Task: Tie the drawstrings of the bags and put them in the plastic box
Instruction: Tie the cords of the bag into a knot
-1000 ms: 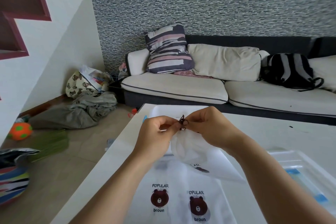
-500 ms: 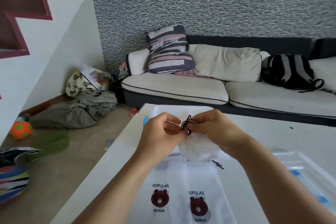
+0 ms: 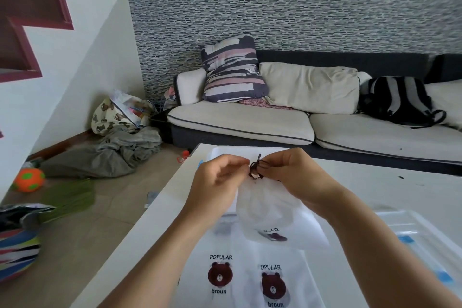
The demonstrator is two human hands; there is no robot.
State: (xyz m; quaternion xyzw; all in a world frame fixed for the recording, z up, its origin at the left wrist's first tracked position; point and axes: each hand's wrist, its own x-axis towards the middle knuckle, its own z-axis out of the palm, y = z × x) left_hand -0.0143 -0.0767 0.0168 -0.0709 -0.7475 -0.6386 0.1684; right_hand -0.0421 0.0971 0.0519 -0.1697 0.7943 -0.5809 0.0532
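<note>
White table (image 3: 375,190) in front of a sofa (image 3: 240,122) carries the work. Left hand (image 3: 215,182) and right hand (image 3: 297,177) pinch the dark drawstring (image 3: 255,170) between them; the bag (image 3: 267,210) hangs below. Plastic box (image 3: 422,235) lies right of the bag, nearer the right hand.

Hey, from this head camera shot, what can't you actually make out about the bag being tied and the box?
Head view only:
- Knot in the drawstring: too small, partly covered by the left hand and right hand; whether it is tied is unclear.
- Held bag: its print is blurred and folded.
- Plastic box: cut off by the right edge, forearm covers part; contents unclear.
</note>
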